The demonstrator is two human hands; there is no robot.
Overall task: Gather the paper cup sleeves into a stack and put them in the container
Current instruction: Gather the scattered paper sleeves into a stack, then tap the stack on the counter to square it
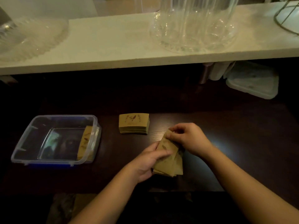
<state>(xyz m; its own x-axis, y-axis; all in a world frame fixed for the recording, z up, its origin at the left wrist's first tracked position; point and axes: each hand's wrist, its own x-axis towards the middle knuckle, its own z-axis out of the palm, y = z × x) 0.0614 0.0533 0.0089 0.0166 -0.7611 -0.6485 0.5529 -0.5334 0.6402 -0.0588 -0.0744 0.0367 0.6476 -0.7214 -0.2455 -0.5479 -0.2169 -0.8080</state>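
A fanned bundle of brown paper cup sleeves (169, 159) is held over the dark table between both hands. My left hand (148, 162) grips its left side and lower end. My right hand (188, 138) pinches its upper end. A neat stack of sleeves (134, 123) with a printed bird design lies flat on the table just beyond the hands. At the left stands a clear plastic container (30, 141), open, with several sleeves (85, 143) leaning upright against its right inner wall.
A white counter (113, 46) runs across the back, above the table, carrying a large clear glass vase (194, 25) and a glass dish (29, 36). Under it at the right lie stacked plastic lids (252, 81). The table's near edge is just below the hands.
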